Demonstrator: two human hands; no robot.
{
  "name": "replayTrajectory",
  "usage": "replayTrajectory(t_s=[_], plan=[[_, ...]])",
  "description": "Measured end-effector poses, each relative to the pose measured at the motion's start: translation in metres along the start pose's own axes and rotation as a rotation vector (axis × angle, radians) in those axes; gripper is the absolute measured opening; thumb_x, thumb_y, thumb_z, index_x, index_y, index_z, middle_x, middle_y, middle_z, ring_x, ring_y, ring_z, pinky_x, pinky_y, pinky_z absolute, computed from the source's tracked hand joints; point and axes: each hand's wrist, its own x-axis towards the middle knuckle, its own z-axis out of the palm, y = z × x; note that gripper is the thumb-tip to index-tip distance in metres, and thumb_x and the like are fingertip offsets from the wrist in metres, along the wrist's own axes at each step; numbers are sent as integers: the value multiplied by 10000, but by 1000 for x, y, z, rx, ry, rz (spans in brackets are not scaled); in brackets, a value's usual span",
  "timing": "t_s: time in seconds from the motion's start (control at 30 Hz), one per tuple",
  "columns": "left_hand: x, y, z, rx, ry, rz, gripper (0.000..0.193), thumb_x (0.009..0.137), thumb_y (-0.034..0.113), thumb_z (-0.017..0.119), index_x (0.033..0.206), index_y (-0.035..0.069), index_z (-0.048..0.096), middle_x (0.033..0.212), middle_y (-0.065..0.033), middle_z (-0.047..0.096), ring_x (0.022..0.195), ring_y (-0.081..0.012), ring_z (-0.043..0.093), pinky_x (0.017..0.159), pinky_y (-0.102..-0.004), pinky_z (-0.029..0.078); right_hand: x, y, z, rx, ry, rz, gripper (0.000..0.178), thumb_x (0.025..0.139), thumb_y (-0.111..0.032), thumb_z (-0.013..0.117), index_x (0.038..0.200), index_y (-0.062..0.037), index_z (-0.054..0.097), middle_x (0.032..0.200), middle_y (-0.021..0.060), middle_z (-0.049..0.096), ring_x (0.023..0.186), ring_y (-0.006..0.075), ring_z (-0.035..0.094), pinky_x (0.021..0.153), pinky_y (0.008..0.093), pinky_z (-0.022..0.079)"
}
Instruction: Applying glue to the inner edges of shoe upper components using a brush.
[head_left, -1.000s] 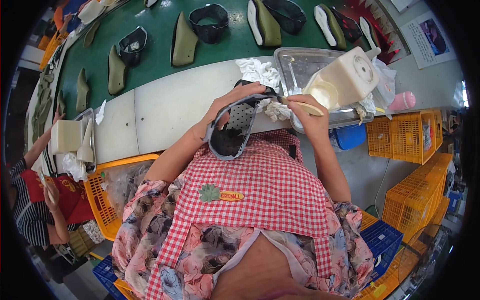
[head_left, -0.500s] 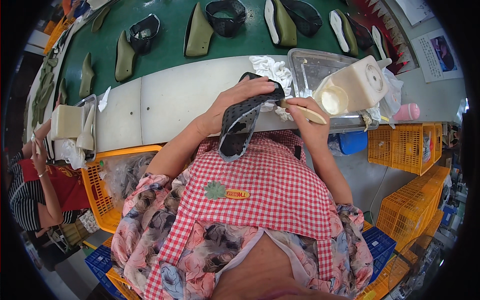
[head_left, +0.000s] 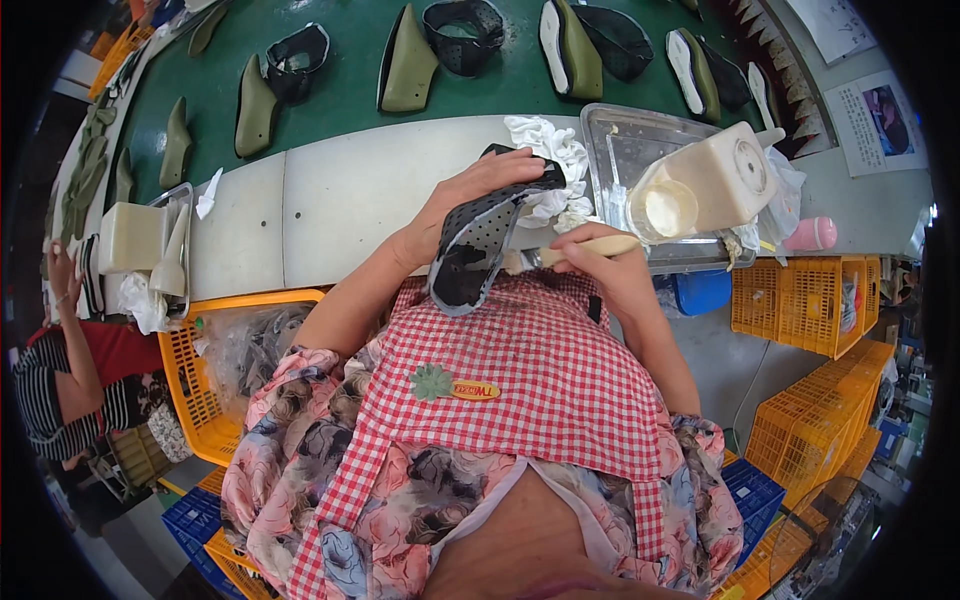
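My left hand (head_left: 468, 195) is closed on a black perforated shoe upper (head_left: 487, 222), holding it tilted over the table edge in front of my apron. The upper's open end hangs down toward me, and part of its far end is under my fingers. Between the fingers of my right hand (head_left: 608, 268) is a brush with a pale wooden handle (head_left: 605, 246). Its bristles point left and touch, or almost touch, the upper's right rim. Beyond my right hand, a cut-open plastic jug (head_left: 715, 180) lies with a round cup of whitish liquid (head_left: 665, 207) at its mouth.
A clear tray (head_left: 607, 130) surrounds the jug, with crumpled white cloths (head_left: 560, 150) beside it. Green shoe lasts (head_left: 407, 65) and more black uppers (head_left: 465, 38) stand on the green belt (head_left: 345, 105). Yellow crates (head_left: 800, 300) flank me. A co-worker's arm (head_left: 75, 340) is at far left.
My right hand has brought the brush from the upper's far end down to its nearer right rim. Lasts and uppers on the belt have shifted slightly right. The co-worker's hand has risen.
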Motion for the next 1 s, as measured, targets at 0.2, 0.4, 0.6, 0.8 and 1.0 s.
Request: replayTrajectory(t_s=[0.2, 0.4, 0.6, 0.8, 1.0], plan=[[-17, -16, -34, -397, 63, -401, 577, 1026, 406, 528, 1415, -20, 499, 1360, -134, 588, 1232, -180, 574, 1076, -343, 441, -23, -40, -8, 36, 32, -448, 250, 942, -149, 669, 1107, 39, 674, 997, 127, 716, 895, 169, 658, 777, 284, 505], [-6, -8, -65, -482, -197, -731, 639, 982, 525, 571, 1288, -36, 595, 1229, -77, 630, 1076, -167, 601, 961, -347, 501, 0, -105, 26, -828, 182, -1162, 288, 899, -170, 684, 1141, -15, 669, 1135, 144, 675, 1043, 277, 621, 857, 366, 472], [7, 3, -67, -222, -434, -816, 518, 1052, 397, 430, 1320, -7, 614, 1216, -94, 678, 1030, -143, 634, 941, -289, 489, 32, -124, 66, -1341, 34, -1474, 322, 733, -119, 717, 1055, -135, 720, 1136, 97, 647, 1082, 289, 622, 935, 424, 444], [7, -12, -62, -138, -385, -810, 544, 1015, 470, 493, 1345, 54, 614, 1174, -62, 681, 1019, -131, 603, 885, -302, 488, 51, -109, 72, -1413, -12, -1444, 310, 711, -87, 707, 1020, -101, 730, 1002, 85, 663, 856, 223, 643, 942, 447, 436], [-36, -15, -78, -112, -7, -925, 683, 907, 681, 526, 1222, 105, 716, 1099, -40, 689, 846, -163, 505, 704, -293, 422, 74, -108, 55, -1489, 56, -1412, 314, 702, -52, 722, 1014, -78, 709, 945, 68, 602, 813, 206, 608, 890, 443, 437]])
